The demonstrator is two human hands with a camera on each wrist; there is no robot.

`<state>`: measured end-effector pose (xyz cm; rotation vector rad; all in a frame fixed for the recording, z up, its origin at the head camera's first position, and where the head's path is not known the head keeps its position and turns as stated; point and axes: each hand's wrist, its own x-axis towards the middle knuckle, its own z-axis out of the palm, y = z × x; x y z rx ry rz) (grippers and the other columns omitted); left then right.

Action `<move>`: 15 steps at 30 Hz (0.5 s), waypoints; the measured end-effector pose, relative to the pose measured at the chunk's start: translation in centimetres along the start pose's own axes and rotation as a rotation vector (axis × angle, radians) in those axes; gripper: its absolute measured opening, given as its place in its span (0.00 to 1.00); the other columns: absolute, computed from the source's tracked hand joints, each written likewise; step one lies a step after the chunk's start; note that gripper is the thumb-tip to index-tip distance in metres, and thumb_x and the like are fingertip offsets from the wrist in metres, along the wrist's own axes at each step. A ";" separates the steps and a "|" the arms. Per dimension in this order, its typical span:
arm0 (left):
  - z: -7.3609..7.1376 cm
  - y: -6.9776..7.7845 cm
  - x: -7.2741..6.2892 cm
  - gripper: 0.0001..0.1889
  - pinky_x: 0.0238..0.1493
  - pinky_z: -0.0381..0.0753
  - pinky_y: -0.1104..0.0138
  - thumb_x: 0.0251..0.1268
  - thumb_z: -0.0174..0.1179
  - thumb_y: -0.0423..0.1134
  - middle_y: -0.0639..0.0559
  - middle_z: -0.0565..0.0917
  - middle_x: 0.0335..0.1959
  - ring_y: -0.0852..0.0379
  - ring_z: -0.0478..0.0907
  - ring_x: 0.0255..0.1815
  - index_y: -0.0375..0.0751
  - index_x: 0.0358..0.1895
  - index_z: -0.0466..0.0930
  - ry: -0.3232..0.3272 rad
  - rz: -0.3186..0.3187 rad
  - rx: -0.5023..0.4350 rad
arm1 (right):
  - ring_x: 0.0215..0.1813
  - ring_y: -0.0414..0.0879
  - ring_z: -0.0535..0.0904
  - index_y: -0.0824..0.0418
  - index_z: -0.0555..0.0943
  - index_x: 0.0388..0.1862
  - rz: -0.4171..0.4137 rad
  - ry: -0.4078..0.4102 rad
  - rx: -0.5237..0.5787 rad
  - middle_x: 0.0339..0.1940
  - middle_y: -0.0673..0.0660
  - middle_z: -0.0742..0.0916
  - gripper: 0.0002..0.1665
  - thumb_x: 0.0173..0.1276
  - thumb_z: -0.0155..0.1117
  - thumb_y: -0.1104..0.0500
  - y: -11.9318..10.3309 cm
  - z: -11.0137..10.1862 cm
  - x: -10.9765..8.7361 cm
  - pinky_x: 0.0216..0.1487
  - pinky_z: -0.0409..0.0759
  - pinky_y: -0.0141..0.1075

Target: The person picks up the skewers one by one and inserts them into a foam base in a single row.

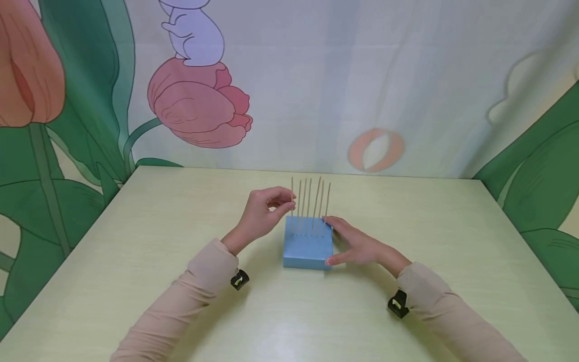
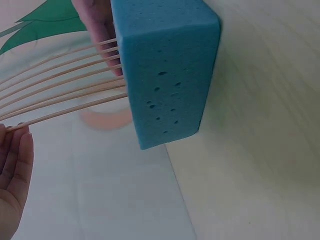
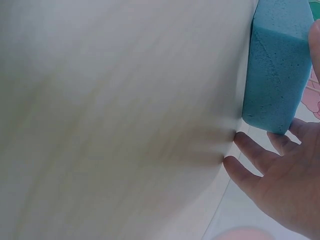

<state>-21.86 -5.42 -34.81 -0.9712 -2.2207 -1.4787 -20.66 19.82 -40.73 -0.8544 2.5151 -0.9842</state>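
Observation:
A light blue foam block [image 1: 307, 249] lies on the table, with several thin wooden sticks standing in a row in its top. My left hand [image 1: 262, 213] pinches the leftmost stick [image 2: 75, 109] between thumb and fingertips, above the foam; its lower end meets the block. At the block's right side, my right hand [image 1: 357, 245] holds it, thumb at the front right corner and fingers by the back right corner. Two of those fingers touch the table in the right wrist view. The other sticks lean slightly and unevenly.
The pale wooden table [image 1: 181, 211] extends around the block on all sides. Behind it hangs a curtain [image 1: 307, 90] printed with flowers and leaves. A small black device [image 1: 239, 279] is at the left cuff, and a similar device [image 1: 398, 303] at the right.

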 end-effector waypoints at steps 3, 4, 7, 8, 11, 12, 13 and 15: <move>0.3 -0.3 -0.2 0.06 0.31 0.80 0.69 0.53 0.61 0.24 0.42 0.83 0.28 0.51 0.81 0.27 0.26 0.35 0.79 -0.004 -0.007 0.007 | 0.70 0.57 0.49 0.63 0.46 0.71 -0.005 -0.001 0.004 0.71 0.63 0.54 0.60 0.50 0.71 0.45 0.0 0.1 0.0 0.66 0.51 0.53; 0.3 -0.4 -0.3 0.06 0.32 0.80 0.69 0.53 0.61 0.24 0.42 0.83 0.28 0.53 0.81 0.27 0.26 0.36 0.79 -0.006 -0.010 0.011 | 0.70 0.57 0.49 0.62 0.46 0.72 -0.005 -0.001 0.004 0.71 0.63 0.54 0.60 0.50 0.71 0.45 0.0 0.1 0.0 0.67 0.50 0.53; 0.3 -0.3 -0.4 0.09 0.34 0.80 0.70 0.54 0.61 0.25 0.43 0.83 0.30 0.53 0.81 0.29 0.27 0.40 0.78 -0.013 -0.007 0.017 | 0.71 0.57 0.48 0.63 0.46 0.71 -0.010 -0.004 -0.002 0.71 0.64 0.53 0.60 0.50 0.71 0.45 0.0 0.0 0.0 0.66 0.50 0.53; 0.2 -0.2 -0.5 0.11 0.35 0.80 0.70 0.54 0.61 0.25 0.43 0.83 0.31 0.53 0.81 0.30 0.28 0.42 0.78 -0.011 -0.006 0.016 | 0.71 0.57 0.47 0.64 0.45 0.72 -0.011 -0.008 -0.005 0.71 0.64 0.53 0.60 0.51 0.71 0.45 0.1 -0.1 0.0 0.66 0.50 0.53; -0.4 -0.2 -1.1 0.15 0.38 0.80 0.67 0.56 0.60 0.26 0.42 0.82 0.34 0.52 0.80 0.34 0.28 0.48 0.75 -0.009 -0.010 0.020 | 0.72 0.58 0.43 0.64 0.42 0.72 -0.005 -0.023 0.004 0.72 0.64 0.48 0.61 0.53 0.69 0.46 0.2 -0.5 -0.3 0.66 0.48 0.55; -0.7 -0.1 -1.5 0.16 0.40 0.80 0.66 0.57 0.60 0.27 0.42 0.81 0.36 0.51 0.80 0.36 0.28 0.50 0.74 -0.009 -0.016 0.033 | 0.72 0.58 0.41 0.63 0.41 0.72 0.001 -0.022 0.018 0.72 0.64 0.47 0.60 0.54 0.69 0.47 0.2 -0.7 -0.5 0.66 0.48 0.56; -1.2 -0.2 -1.9 0.17 0.42 0.79 0.64 0.58 0.59 0.28 0.41 0.81 0.39 0.51 0.79 0.39 0.29 0.52 0.73 -0.008 -0.026 0.057 | 0.72 0.58 0.40 0.62 0.40 0.73 0.007 -0.014 0.027 0.73 0.63 0.46 0.59 0.55 0.68 0.47 0.2 -0.9 -0.7 0.66 0.47 0.56; -2.2 -0.3 -2.9 0.21 0.47 0.77 0.60 0.59 0.59 0.33 0.41 0.79 0.46 0.50 0.77 0.46 0.31 0.56 0.70 -0.019 -0.058 0.151 | 0.72 0.58 0.39 0.60 0.39 0.73 0.018 0.025 0.028 0.73 0.62 0.45 0.58 0.57 0.66 0.48 0.0 -1.6 -1.3 0.65 0.47 0.58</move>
